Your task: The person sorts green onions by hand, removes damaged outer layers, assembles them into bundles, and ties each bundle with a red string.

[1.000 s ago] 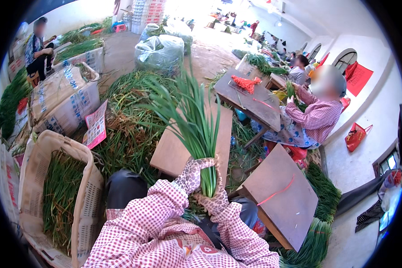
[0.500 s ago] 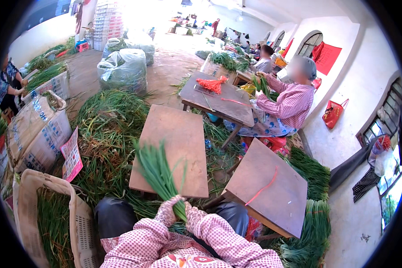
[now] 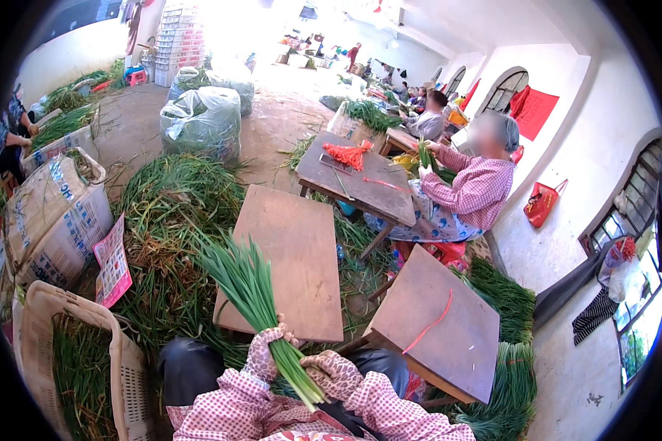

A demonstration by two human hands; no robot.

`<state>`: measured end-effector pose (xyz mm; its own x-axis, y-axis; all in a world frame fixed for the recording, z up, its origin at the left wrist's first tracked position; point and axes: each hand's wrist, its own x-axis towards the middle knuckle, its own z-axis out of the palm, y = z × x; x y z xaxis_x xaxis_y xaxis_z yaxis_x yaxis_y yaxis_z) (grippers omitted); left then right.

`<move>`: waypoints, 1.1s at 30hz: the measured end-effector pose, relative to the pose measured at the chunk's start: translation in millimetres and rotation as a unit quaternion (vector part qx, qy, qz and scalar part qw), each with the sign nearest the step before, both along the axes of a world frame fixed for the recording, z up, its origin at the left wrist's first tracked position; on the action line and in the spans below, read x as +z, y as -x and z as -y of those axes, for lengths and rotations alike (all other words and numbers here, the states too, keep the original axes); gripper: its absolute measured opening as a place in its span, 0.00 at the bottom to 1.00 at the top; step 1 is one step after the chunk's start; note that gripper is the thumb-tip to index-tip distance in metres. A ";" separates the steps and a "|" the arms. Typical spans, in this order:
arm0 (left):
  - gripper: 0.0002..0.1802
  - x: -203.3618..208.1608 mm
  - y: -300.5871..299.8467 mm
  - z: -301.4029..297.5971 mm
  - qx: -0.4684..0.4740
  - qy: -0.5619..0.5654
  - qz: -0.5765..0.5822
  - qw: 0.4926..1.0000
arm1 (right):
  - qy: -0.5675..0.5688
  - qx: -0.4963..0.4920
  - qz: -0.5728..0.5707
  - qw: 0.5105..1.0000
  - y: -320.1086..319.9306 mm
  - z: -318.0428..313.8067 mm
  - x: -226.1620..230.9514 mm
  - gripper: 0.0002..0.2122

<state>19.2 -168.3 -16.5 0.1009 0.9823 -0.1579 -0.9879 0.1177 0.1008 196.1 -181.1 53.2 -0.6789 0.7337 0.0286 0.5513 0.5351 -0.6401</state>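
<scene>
A bunch of long green chives (image 3: 251,287) slants over the near end of a brown wooden board table (image 3: 298,253), leafy tips up and left, pale cut ends toward my lap. My left hand (image 3: 263,354), in a leopard-print glove, is wrapped round the lower stems. Beside the cut ends, my right hand (image 3: 335,373), gloved alike, has its fingers bent and pressed together. Its fingertips are close against the stems; whether they pinch anything is hidden. On a second brown table (image 3: 441,331) to the right lies a red tie strip (image 3: 432,322).
A heap of loose chives (image 3: 176,220) covers the floor at left, by a plastic basket (image 3: 129,367) of greens. Tied bundles (image 3: 511,375) stand beyond the right table. Ahead right, a co-worker (image 3: 467,180) handles greens at a table with red ties (image 3: 348,154).
My right hand has come off the bunch and moved slightly right and down. My left hand has shifted a little left and lower, and the chives are tilted with their cut ends showing.
</scene>
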 end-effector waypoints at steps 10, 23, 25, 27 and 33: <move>0.19 9.3 6.6 10.2 0.005 0.018 0.008 1.000 | -0.027 0.136 0.138 0.981 5.2 -9.6 0.4 0.15; 0.20 34.6 45.6 -22.6 0.106 -0.101 -0.381 0.913 | 0.258 -0.007 0.135 0.957 -50.8 -73.0 3.3 0.38; 0.19 51.3 30.9 -36.1 0.061 -0.103 -0.470 0.874 | 0.167 0.014 0.099 0.981 -14.4 -100.7 40.2 0.46; 0.18 76.8 10.4 -60.6 -0.025 -0.127 -0.636 0.760 | 0.156 0.031 -0.046 0.986 8.3 -127.6 55.0 0.56; 0.19 73.6 -13.1 -112.2 0.017 -0.294 -0.748 0.595 | -0.003 -0.054 -0.255 0.965 42.8 -160.5 50.4 0.25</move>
<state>32.3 -56.1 57.1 0.2574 0.9098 0.3256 0.2580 -0.3894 0.8842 153.3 -20.6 103.5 -0.4959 0.7976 0.3434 0.2177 0.4970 -0.8400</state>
